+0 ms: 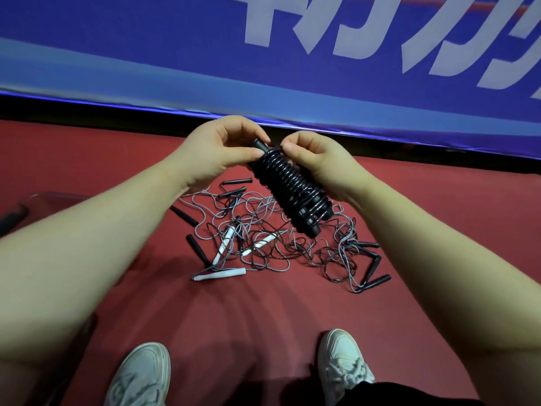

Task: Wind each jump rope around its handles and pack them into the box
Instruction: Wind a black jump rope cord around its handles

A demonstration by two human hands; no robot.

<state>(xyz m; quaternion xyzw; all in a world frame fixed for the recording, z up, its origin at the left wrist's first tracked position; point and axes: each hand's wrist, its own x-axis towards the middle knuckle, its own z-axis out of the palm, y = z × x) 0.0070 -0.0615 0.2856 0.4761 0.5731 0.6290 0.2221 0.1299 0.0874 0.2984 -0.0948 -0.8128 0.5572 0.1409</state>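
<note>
Wound rope [292, 191] held tilted above pile [272, 247]: left hand [222, 153] pinches its top end steady, right hand [319, 168] grips its side, thumb at last turn, probably tucking it; not boxed yet.

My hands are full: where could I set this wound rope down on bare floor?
The wound rope could go on the bare red floor between the tangled pile and the white shoes, or right of the pile beyond the black handles. The pile is crowded with loose cords and handles; behind it only a narrow strip borders the blue banner.
</note>
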